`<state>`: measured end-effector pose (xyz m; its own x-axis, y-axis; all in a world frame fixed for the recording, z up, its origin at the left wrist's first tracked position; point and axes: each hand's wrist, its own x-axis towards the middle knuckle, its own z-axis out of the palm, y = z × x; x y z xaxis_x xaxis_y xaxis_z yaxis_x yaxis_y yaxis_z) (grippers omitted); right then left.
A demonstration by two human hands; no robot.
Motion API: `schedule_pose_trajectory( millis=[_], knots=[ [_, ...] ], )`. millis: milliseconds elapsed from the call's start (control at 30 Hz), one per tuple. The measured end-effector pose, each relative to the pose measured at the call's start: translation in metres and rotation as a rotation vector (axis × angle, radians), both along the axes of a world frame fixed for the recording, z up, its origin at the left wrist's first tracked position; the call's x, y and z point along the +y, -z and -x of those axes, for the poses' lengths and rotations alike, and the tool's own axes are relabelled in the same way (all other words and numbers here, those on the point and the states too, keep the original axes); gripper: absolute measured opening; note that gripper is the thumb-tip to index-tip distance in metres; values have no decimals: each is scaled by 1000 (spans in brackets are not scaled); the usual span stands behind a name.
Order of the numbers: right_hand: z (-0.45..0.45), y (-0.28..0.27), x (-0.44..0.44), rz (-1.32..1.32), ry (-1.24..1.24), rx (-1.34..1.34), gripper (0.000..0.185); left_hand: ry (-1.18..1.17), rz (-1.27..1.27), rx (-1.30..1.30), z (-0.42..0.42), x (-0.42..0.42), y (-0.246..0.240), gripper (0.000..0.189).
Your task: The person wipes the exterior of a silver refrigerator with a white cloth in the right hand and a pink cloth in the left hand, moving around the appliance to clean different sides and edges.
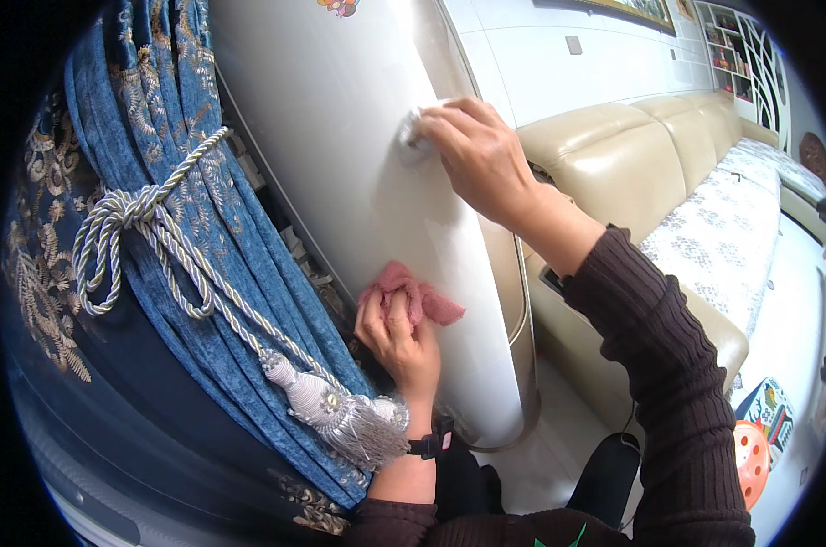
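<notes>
A tall, curved white cabinet point(331, 137), perhaps a floor-standing air conditioner, rises in front of me. Against its upper right side my right hand point(478, 154) grips a crumpled whitish thing point(415, 135), blurred, whose material I cannot tell. Lower down, my left hand point(401, 345) holds a pink cloth point(440, 304) bunched on the cabinet's surface, with the fingers pressed into it. A dark band with a small box is on my left wrist. Next to that wrist hangs a grey tassel point(338, 410).
A blue curtain point(228, 273) tied with a twisted cord point(136, 205) hangs close on the left. A beige leather sofa point(604, 147) stands at the right. Near its front are an orange perforated plastic thing point(750, 461) and a patterned item point(768, 410).
</notes>
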<state>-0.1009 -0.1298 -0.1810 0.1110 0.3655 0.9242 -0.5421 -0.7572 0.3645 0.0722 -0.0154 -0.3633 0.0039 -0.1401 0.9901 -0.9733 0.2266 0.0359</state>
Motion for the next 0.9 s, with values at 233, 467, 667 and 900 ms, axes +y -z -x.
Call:
schedule_pose_trajectory(
  millis=[233,467,667,900],
  knots=[
    [-4,4,2,-83,28,4,20,-3,0,-5,0,1,0,38],
    [34,53,12,-490,-148,41,24,-9,25,10,0,0,0,39],
    [35,62,32,-692,-285,-137,26,87,129,56,8,-3,-41,35],
    [-9,57,25,-409,-183,-305,28,14,184,-89,11,-22,-104,37]
  ],
)
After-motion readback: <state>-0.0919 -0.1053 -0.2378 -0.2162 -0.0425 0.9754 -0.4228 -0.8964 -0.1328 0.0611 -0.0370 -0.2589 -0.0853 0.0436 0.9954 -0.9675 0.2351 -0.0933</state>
